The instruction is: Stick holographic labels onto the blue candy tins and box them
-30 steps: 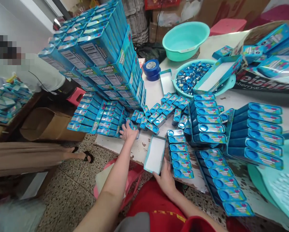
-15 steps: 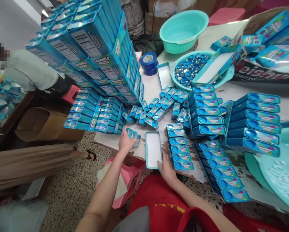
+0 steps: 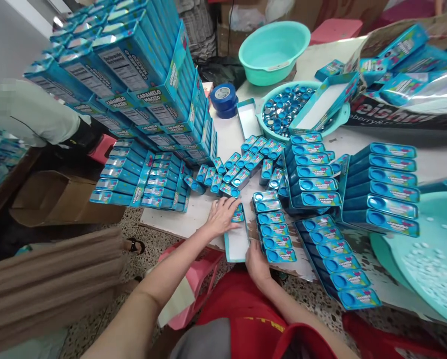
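Over the far end of an open blue carton tray [image 3: 237,244] with a white bottom, my left hand [image 3: 222,217] grips a small blue candy box [image 3: 238,216]. Its fingers hide part of that box, and I cannot tell whether there is more than one. My right hand [image 3: 258,263] is closed on the near right side of the tray, its fingers partly hidden. Just right of the tray stands a row of upright candy boxes [image 3: 274,230]. Loose candy boxes [image 3: 242,160] lie beyond my left hand.
Filled cartons [image 3: 148,75] are stacked high at the left. More filled trays [image 3: 382,192] stand at the right. Behind are a basin of round lids [image 3: 287,112], an aqua basin [image 3: 274,52] and blue tape rolls [image 3: 224,99]. A person [image 3: 36,107] is at far left.
My left hand has moved right from the table edge to the far end of the tray, bringing candy box with it. My right hand stays at the tray's side.
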Tool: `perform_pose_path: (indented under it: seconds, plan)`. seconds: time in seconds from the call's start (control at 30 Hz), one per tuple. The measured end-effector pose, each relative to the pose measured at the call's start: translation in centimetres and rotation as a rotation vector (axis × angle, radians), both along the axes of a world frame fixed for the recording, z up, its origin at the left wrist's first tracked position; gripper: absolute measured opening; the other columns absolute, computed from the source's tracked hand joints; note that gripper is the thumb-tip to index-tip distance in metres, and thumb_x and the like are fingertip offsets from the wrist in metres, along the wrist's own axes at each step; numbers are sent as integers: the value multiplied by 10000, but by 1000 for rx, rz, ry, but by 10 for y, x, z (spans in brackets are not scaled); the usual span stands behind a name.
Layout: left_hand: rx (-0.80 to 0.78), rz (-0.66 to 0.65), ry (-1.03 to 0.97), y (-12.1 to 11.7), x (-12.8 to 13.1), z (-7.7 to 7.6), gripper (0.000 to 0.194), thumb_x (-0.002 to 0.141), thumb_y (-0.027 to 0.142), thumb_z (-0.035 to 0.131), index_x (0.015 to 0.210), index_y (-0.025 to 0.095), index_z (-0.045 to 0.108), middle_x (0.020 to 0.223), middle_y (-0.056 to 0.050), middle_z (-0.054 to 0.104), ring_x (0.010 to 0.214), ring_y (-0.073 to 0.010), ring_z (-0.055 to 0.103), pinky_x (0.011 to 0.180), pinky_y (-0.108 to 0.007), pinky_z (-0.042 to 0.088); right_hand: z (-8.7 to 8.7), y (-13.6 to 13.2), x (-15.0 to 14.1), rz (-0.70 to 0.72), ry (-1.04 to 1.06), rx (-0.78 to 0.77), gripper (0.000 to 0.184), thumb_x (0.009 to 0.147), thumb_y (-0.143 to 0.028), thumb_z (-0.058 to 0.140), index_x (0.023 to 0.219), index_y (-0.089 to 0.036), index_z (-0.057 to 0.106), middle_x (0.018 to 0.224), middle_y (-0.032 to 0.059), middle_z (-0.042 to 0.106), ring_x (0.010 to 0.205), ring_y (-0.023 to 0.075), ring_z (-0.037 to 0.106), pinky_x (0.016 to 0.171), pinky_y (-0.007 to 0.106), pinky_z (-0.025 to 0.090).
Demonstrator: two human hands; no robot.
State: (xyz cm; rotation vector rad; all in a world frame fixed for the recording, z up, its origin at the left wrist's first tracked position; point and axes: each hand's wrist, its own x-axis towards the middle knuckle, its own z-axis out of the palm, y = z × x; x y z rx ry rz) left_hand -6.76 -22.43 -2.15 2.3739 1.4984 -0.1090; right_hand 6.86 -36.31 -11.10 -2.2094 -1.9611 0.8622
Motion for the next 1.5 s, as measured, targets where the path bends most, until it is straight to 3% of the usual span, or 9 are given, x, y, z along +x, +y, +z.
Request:
perform_pose_path:
  seconds: [0.17,0.3,0.4,0.6,0.77,0.97,1.13,1.3,1.5]
  plan:
    - [121,643,-106,22,7,3,926,671,667,628,1416,214,315,1377,-166,380,1246,-350,386,975,-468,382,8,-1,0,22,-32,-100,338,870,-87,377,1171,-150,518,1130,115,614,1091,199,570,910,252,410]
    - [15,809,-92,43,28,-10,1087,588,669,679,1464,227,213,1462,-209,235,1270,-447,333,937,-566,387,18,-3,3,61,-50,-166,360,861,-28,340,1138,-134,544,1115,128,623,1064,206,596,892,261,428]
    - [39,801,-138,46,26,-17,1064,601,563,707,1466,198,207,1463,-225,204,1292,-450,310,971,-565,365,25,-8,6,67,-30,-252,416,854,-11,322,1202,-128,519,1132,139,614,1007,206,630,822,270,468]
    - [81,478,-313,29,-27,-23,899,606,272,667,1427,242,301,1444,-136,250,1339,-365,303,1073,-511,318,33,-11,10,40,48,-341,418,870,-19,289,1209,-116,515,1135,154,608,996,204,639,811,279,475]
    - [188,545,-442,19,-49,-44,708,734,213,526,1408,203,310,1404,-153,308,1338,-300,333,1071,-466,349,31,-12,9,25,62,-342,410,885,-35,270,1224,-101,492,1146,164,599,1006,222,635,813,293,477]
    - [275,660,-267,28,-26,-58,745,765,390,620,1396,137,315,1324,-197,359,1269,-354,380,1013,-520,372,27,-13,8,38,50,-351,409,894,-43,252,1217,-105,494,1153,163,592,987,228,644,800,305,481]
    - [296,704,-141,42,-10,-51,851,696,479,686,1373,94,345,1233,-199,460,1198,-368,426,981,-509,389,28,-12,7,32,38,-356,412,889,-49,261,1226,-112,488,1171,162,584,992,224,639,799,301,479]
    - [233,627,-141,52,-10,-36,749,722,343,659,1380,124,376,1231,-174,499,1199,-324,463,1009,-425,394,30,-12,9,32,24,-338,430,874,-34,274,1250,-117,467,1172,168,586,993,207,636,797,278,474]
    - [286,558,-190,-16,-62,57,928,659,454,715,1441,180,297,1301,-137,492,1228,-319,462,1031,-434,393,31,-11,12,51,47,-327,393,875,-42,309,1226,-124,467,1137,161,594,928,195,651,756,282,483]
